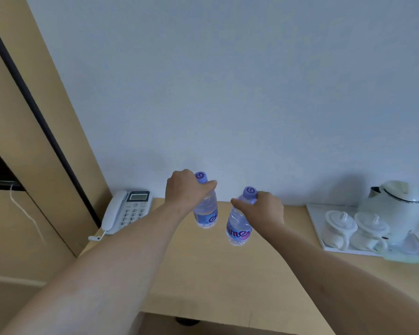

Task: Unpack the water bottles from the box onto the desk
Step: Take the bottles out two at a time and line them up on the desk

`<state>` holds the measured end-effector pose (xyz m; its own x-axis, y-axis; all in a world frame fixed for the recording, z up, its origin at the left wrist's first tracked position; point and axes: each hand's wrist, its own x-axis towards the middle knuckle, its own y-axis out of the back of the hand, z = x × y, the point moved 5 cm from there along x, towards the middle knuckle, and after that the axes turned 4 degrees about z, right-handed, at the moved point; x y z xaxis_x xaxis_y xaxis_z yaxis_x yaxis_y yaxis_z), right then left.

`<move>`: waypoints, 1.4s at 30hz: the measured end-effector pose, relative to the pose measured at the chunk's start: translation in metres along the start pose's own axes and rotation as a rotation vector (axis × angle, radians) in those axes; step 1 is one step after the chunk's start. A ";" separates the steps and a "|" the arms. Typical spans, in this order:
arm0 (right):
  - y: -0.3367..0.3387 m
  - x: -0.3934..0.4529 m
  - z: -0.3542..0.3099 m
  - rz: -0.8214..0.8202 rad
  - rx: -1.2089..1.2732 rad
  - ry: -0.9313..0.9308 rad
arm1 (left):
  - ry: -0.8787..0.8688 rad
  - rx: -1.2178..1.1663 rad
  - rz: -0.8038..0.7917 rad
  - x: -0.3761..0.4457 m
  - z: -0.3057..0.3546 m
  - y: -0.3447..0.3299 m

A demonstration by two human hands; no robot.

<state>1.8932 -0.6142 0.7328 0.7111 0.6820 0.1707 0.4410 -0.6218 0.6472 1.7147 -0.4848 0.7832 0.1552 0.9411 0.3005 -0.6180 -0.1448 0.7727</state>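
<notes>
1. The left hand [183,189] grips the neck of the left bottle [205,209]; its fingers are curled just under the purple cap, and the body hangs below them.
2. The right hand [264,209] grips the right bottle [238,226] in the same way, fingers clamped at the neck.
3. Both bottles are upright over the desk [228,274], near each other but apart.

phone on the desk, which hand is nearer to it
Left. The left hand, holding a bottle, is just right of the phone; the right hand, holding the other bottle, is farther right.
</notes>
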 end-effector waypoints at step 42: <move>-0.269 0.157 -0.052 -0.150 -0.134 -0.184 | 0.194 -0.091 -0.427 0.219 -0.179 -0.143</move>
<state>1.8574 -0.3201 0.6245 0.7363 0.6735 -0.0646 0.4813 -0.4542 0.7497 1.6990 -0.2035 0.6383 0.2683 0.9516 -0.1502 -0.5967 0.2865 0.7496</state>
